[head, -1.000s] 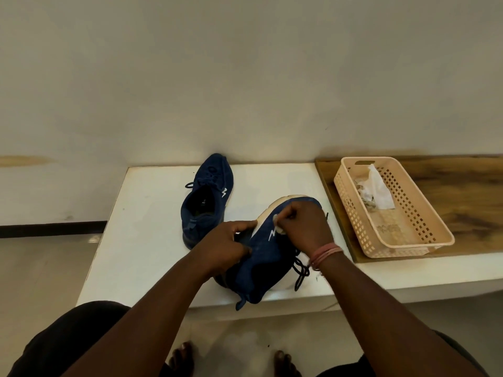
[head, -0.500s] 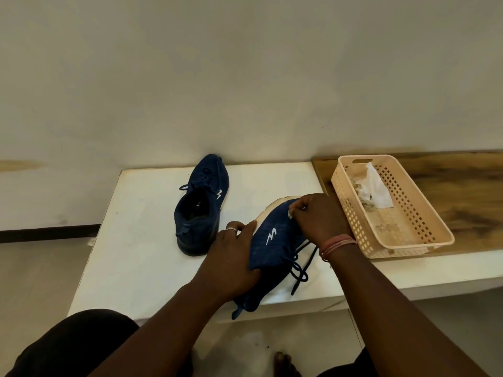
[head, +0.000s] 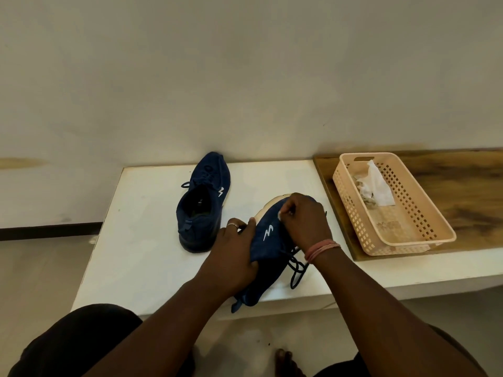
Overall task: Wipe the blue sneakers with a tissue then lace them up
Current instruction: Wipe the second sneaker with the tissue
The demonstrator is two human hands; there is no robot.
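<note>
Two blue sneakers are on a white bench [head: 141, 240]. One sneaker [head: 202, 202] stands upright at the back, toe to the wall, laces loose. The second sneaker [head: 268, 240] lies tilted on its side near the front edge, its white sole facing left, its dark laces [head: 296, 265] dangling. My left hand [head: 231, 257] grips its heel part. My right hand [head: 302, 219] presses a small white tissue [head: 279, 214] against its upper near the toe; most of the tissue is hidden under the fingers.
A peach plastic basket [head: 424, 240] with crumpled tissues [head: 377, 186] sits on a wooden board [head: 468, 191] at the right. A plain wall rises just behind the bench. My knees and bare feet show below the bench's front edge.
My left hand shifted its hold on the tilted sneaker and turned it slightly. My right hand with the tissue slid along the upper toward the toe and back a little.
</note>
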